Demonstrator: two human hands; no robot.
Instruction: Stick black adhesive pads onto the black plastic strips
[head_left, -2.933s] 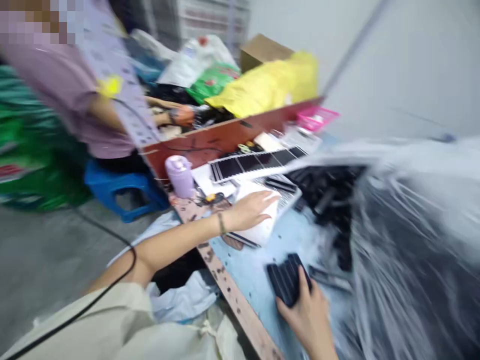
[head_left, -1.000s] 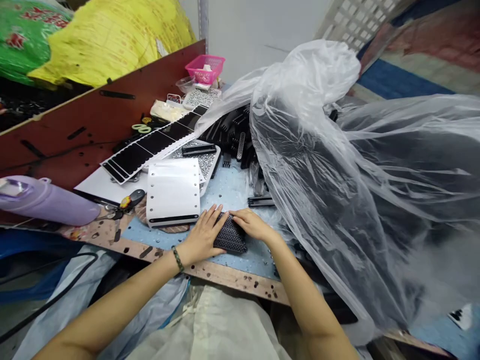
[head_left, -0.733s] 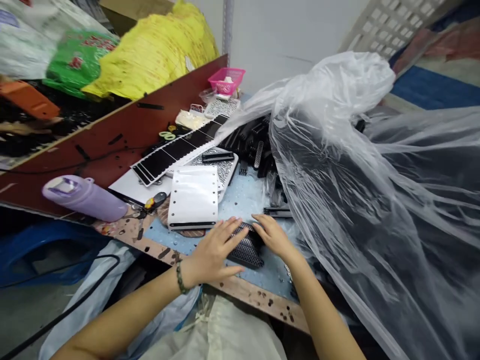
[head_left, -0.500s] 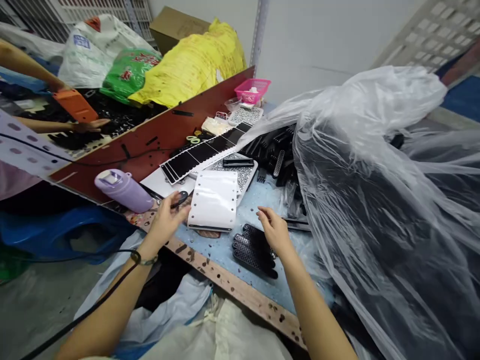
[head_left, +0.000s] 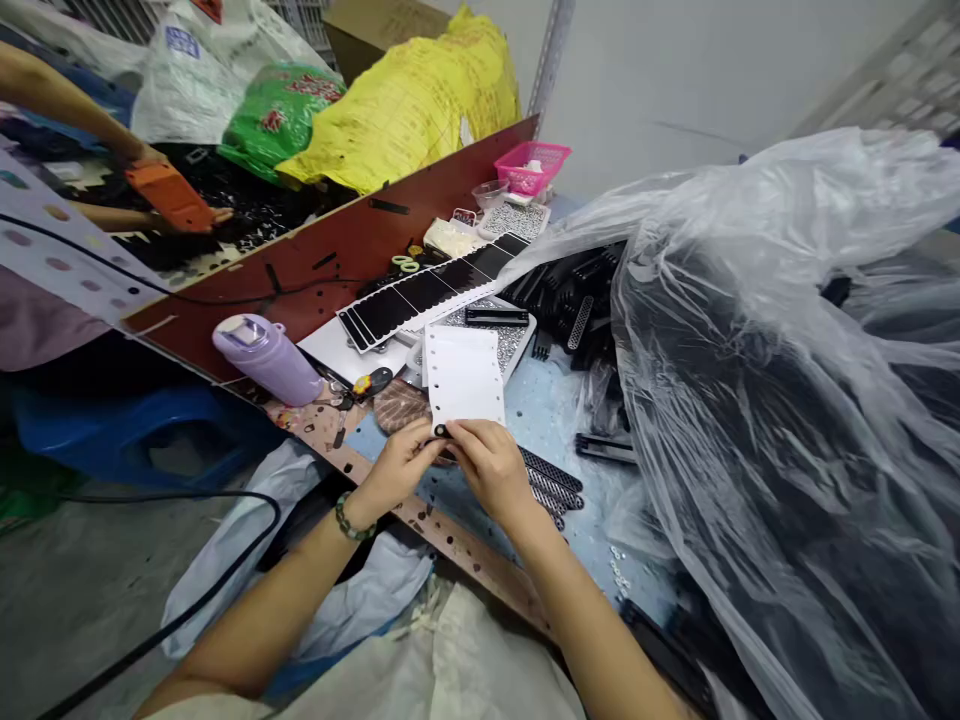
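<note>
My left hand (head_left: pixel 401 462) and my right hand (head_left: pixel 491 470) meet at the near edge of a white sheet (head_left: pixel 466 375) with small holes along its sides. Both are closed in a pinch, fingertips almost touching. Between them shows the end of a small black piece (head_left: pixel 439 431); the rest of it is hidden by the fingers. Beside my right hand, partly behind it, lie several black perforated strips (head_left: pixel 553 478) on the blue table surface. A round brown patterned thing (head_left: pixel 400 405) lies left of the sheet.
A purple bottle (head_left: pixel 268 360) stands at left, near thread snips (head_left: pixel 373 381). Behind the sheet are a tray of silvery bits (head_left: pixel 517 345) and a black-panelled sticker sheet (head_left: pixel 435 290). Clear plastic (head_left: pixel 697 400) covers black parts at right. Beyond the red divider (head_left: pixel 315 265), a co-worker's hand holds an orange tool (head_left: pixel 171 196).
My hands have come together at the sheet's near edge. My left hand has let go of the black-handled snips, which lie on the table. The view has shifted slightly.
</note>
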